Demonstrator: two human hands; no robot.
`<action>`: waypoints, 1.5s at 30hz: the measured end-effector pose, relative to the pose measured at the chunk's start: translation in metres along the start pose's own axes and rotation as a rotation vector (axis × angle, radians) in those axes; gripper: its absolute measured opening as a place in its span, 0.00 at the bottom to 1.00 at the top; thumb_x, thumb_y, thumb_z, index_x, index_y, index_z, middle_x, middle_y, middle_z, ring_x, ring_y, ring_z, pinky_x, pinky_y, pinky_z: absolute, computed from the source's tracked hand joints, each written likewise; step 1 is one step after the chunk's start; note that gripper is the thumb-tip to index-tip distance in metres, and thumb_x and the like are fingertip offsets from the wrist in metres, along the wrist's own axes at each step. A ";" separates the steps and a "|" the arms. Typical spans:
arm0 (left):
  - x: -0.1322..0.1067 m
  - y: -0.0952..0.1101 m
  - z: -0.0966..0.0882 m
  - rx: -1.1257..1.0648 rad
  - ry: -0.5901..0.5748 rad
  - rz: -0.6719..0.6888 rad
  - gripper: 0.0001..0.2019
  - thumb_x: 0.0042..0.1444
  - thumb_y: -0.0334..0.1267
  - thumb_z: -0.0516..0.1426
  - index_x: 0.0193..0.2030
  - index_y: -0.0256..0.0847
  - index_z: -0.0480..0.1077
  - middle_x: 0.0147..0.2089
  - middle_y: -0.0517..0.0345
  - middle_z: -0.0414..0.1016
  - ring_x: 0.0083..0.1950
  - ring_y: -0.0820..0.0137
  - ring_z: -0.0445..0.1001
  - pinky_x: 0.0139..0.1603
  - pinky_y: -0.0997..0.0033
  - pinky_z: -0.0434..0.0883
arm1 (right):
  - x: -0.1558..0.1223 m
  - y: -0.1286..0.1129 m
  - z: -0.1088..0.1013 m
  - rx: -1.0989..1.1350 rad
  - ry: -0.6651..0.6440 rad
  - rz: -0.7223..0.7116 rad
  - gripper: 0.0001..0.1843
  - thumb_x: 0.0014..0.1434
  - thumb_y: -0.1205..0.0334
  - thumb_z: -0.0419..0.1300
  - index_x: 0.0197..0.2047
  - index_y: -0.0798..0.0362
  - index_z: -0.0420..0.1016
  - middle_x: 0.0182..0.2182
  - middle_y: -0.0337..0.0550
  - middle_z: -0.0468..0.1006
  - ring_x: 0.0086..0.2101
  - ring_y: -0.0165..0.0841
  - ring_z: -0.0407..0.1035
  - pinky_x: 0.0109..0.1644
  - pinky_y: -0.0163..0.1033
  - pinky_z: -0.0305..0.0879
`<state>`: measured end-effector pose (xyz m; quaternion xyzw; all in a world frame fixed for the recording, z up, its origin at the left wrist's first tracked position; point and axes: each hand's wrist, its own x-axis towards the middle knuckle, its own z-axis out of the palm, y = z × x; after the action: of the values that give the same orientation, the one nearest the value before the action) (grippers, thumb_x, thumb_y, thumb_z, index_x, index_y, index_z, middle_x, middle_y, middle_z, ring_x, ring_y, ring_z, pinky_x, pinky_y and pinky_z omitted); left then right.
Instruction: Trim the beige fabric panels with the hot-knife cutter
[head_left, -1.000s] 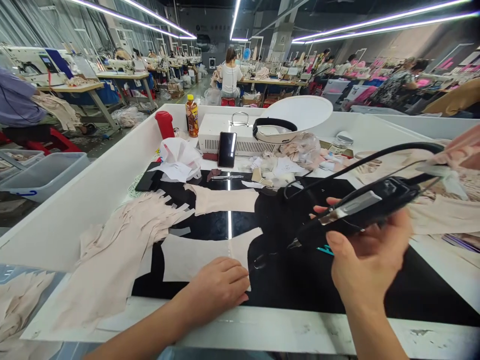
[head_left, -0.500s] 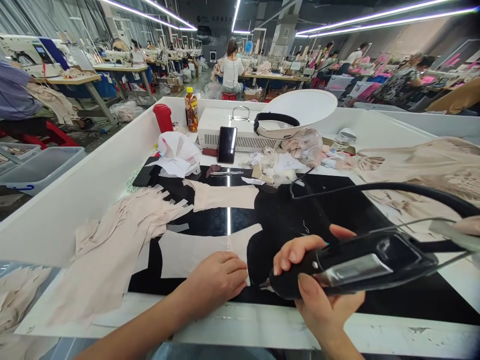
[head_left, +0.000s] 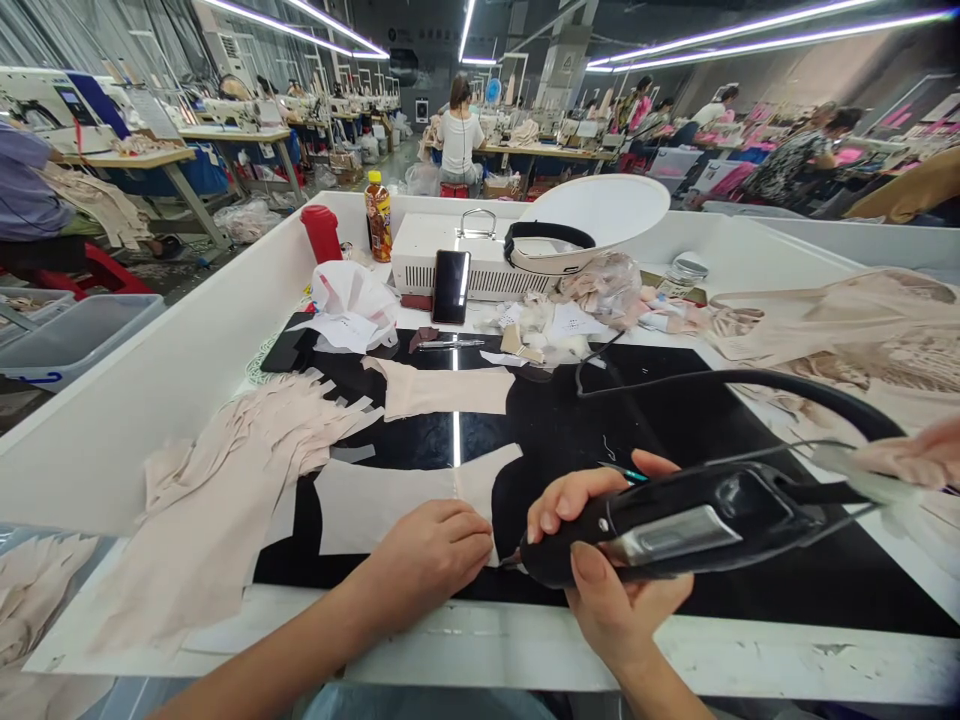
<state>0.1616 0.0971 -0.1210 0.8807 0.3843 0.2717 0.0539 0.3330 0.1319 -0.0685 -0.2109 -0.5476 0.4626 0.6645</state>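
My right hand (head_left: 611, 560) is wrapped around a black corded hand tool (head_left: 675, 525) with a grey panel and a narrow metal tip pointing left. The tip sits at the lower right corner of a beige fabric piece (head_left: 367, 505) on the black board (head_left: 570, 430). My left hand (head_left: 442, 545) rests on that piece's right end, its fingers bent together at the edge; the fingertips are partly hidden. Another beige fabric piece (head_left: 450, 390) lies flat farther back. Behind the tool shows a thin teal-ended item (head_left: 626, 472).
At the right edge, another person's hand (head_left: 919, 455) is by the tool's cable end. Beige fabric strips (head_left: 225, 480) are heaped on the left. Farther back are a phone (head_left: 451, 287), a white vented box (head_left: 416, 255), a drink bottle (head_left: 378, 218) and a red cup (head_left: 321, 234).
My right hand has moved the tool left, bringing its tip to the fabric's corner. More of the other person's hand shows at right. My left hand stays nearly in place.
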 end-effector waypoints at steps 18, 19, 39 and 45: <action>0.007 0.001 0.000 -0.090 -0.017 -0.100 0.08 0.73 0.35 0.55 0.45 0.37 0.75 0.43 0.54 0.80 0.46 0.65 0.78 0.52 0.63 0.75 | 0.000 0.000 0.001 0.001 -0.013 -0.001 0.29 0.65 0.57 0.69 0.64 0.40 0.62 0.34 0.35 0.71 0.28 0.33 0.71 0.30 0.41 0.76; 0.007 0.000 0.001 -0.096 -0.023 -0.116 0.07 0.72 0.35 0.57 0.45 0.37 0.75 0.43 0.54 0.80 0.46 0.65 0.78 0.52 0.63 0.74 | 0.000 0.000 0.001 0.002 -0.012 -0.002 0.29 0.65 0.57 0.69 0.64 0.40 0.62 0.34 0.35 0.71 0.27 0.33 0.70 0.30 0.41 0.76; 0.002 -0.002 0.005 -0.108 -0.046 -0.203 0.05 0.71 0.34 0.58 0.49 0.37 0.75 0.47 0.54 0.80 0.48 0.63 0.77 0.52 0.61 0.73 | 0.000 0.002 0.001 0.096 -0.021 -0.023 0.30 0.64 0.61 0.70 0.65 0.41 0.64 0.35 0.37 0.73 0.30 0.33 0.70 0.30 0.40 0.75; 0.002 -0.003 0.006 -0.092 -0.021 -0.164 0.07 0.73 0.35 0.55 0.50 0.37 0.74 0.47 0.54 0.80 0.47 0.64 0.77 0.51 0.62 0.73 | 0.003 0.001 0.002 0.090 -0.019 -0.019 0.30 0.64 0.61 0.71 0.65 0.41 0.65 0.35 0.37 0.73 0.30 0.33 0.71 0.29 0.40 0.74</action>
<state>0.1637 0.1017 -0.1260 0.8457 0.4416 0.2746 0.1202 0.3309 0.1351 -0.0672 -0.1713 -0.5347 0.4826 0.6722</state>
